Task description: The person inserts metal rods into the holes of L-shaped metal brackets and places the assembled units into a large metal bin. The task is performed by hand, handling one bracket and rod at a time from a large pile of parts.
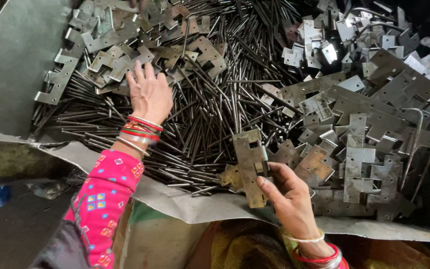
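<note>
Left hand into the leaf pile, right hand keeps the hinge steady

My right hand (287, 197) is clamped on a tarnished flat steel hinge leaf with a rolled knuckle (250, 167), thumb across its lower face, fingers behind; it sits upright just above the near edge of the grey sheet-metal tray (11, 74). My left hand (148, 92) has fingers spread and pressed down on the heap of notched grey steel hinge leaves (110, 55) at the tray's upper left; I cannot tell if anything is pinched under it. The bed of thin dark steel pins (215, 114) lies between the two hands, and a second heap of shinier cut plates (369, 119) sits on the right. My call: pick one leaf by its edge, not a tangle, and keep the held knuckle open and facing the pins so a mate slides in straight
</note>
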